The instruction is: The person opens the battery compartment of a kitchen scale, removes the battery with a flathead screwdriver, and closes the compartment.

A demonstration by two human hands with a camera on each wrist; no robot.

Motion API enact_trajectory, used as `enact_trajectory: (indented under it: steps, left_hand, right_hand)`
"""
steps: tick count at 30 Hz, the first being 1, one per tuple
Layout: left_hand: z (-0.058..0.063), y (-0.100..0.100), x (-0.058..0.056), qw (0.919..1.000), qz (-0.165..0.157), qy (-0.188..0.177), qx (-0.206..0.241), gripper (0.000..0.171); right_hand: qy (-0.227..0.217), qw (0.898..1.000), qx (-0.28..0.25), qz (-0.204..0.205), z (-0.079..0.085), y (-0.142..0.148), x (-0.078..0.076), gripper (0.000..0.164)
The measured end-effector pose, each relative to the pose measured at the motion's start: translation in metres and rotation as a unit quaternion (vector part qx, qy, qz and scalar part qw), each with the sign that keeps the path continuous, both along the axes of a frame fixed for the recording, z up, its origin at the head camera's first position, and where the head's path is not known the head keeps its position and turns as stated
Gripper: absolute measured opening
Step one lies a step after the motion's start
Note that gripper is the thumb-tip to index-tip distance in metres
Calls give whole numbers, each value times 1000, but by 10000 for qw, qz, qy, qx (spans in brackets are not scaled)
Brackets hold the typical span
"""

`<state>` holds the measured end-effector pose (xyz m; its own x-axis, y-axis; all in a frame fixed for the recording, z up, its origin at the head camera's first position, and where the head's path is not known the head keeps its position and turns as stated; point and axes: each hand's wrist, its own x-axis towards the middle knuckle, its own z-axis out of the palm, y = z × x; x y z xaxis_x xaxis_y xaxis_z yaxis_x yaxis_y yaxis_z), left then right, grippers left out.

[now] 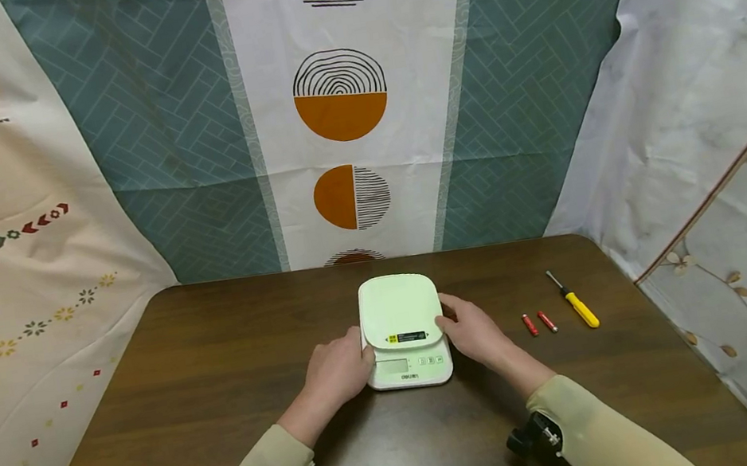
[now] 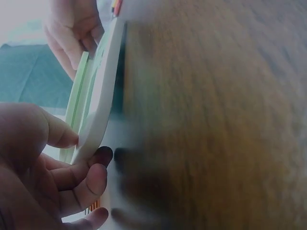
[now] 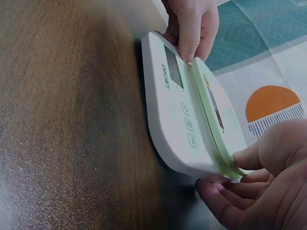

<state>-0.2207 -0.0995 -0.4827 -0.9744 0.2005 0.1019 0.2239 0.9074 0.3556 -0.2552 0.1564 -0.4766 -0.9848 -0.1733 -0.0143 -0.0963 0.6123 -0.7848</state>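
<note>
A pale green and white kitchen scale (image 1: 400, 311) is at the middle of the table, its display and buttons toward me. My left hand (image 1: 339, 365) grips its left side, thumb on top and fingers curled at the lower edge, as the left wrist view shows. On the opposite side my right hand (image 1: 472, 328) holds the edge, with the thumb (image 3: 247, 158) on the green weighing plate (image 3: 218, 103) and fingers underneath. In the right wrist view, a dark shadow lies under the scale's white base (image 3: 165, 139).
To the right lie two small red batteries (image 1: 529, 325) and a screwdriver (image 1: 581, 309) with a yellow handle. The brown wooden table (image 1: 230, 343) ends at a patterned curtain (image 1: 184, 132) behind. White cloths hang along both sides.
</note>
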Motion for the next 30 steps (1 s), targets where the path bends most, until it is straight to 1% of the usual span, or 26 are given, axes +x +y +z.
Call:
enact_trajectory:
  steps: [10, 22, 26, 30]
  left_hand:
    - [0, 0, 1, 9996, 31, -5, -290, 19]
    - [0, -2, 0, 9988, 75, -263, -400, 21]
    - [0, -1, 0, 9986, 70, -243, -456, 22]
    - [0, -1, 0, 9985, 44, -171, -517, 23]
  right_hand:
    - [14, 9997, 237, -33, -4, -3, -3, 52]
    - [97, 9984, 562, -22, -8, -6, -4, 52]
    - [189, 9971, 735, -21, -7, -8, -3, 52]
    - [250, 9965, 796, -25, -6, -9, -1, 52]
